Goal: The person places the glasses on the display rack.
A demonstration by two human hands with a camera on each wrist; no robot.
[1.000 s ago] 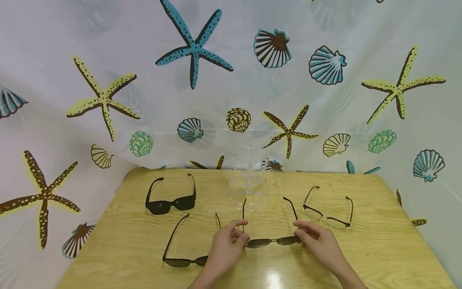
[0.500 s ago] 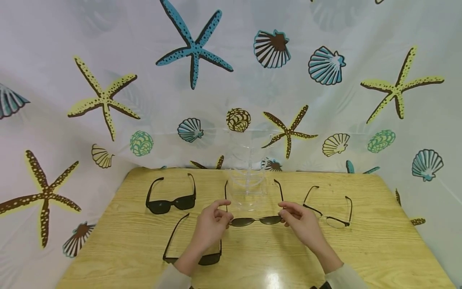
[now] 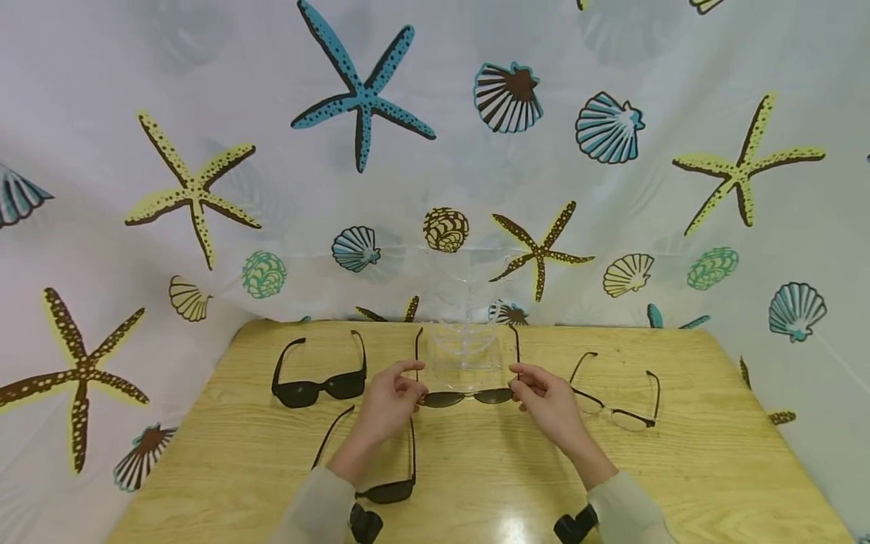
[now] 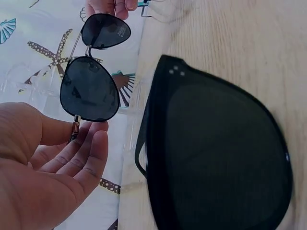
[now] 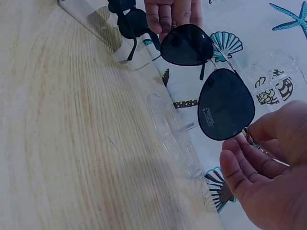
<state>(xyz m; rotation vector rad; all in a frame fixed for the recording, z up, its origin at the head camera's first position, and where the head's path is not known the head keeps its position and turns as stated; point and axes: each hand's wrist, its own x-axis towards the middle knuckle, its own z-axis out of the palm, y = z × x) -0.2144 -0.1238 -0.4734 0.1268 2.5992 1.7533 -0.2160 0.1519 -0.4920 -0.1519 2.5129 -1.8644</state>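
Note:
A pair of dark aviator sunglasses (image 3: 443, 399) with a thin metal frame is held between both hands, lenses toward the person and temples pointing away. My left hand (image 3: 389, 402) pinches its left hinge; my right hand (image 3: 544, 399) pinches the right one. The left wrist view shows thumb and fingers at the hinge under the lens (image 4: 90, 91). In the right wrist view the other lens (image 5: 226, 105) bears small pale print. Just beyond the sunglasses stands a clear plastic display stand (image 3: 466, 349), between the two temples.
Black sunglasses (image 3: 319, 390) lie at the back left of the wooden table (image 3: 224, 453). Another dark pair (image 3: 389, 493) lies nearer, partly hidden by the left arm. Half-rim clear eyeglasses (image 3: 632, 420) lie right of the right hand. A shell-and-starfish cloth (image 3: 421, 174) hangs behind.
Both hands have carried the aviator sunglasses away from the person and a little left, up to the clear stand. The other eyewear has stayed in place.

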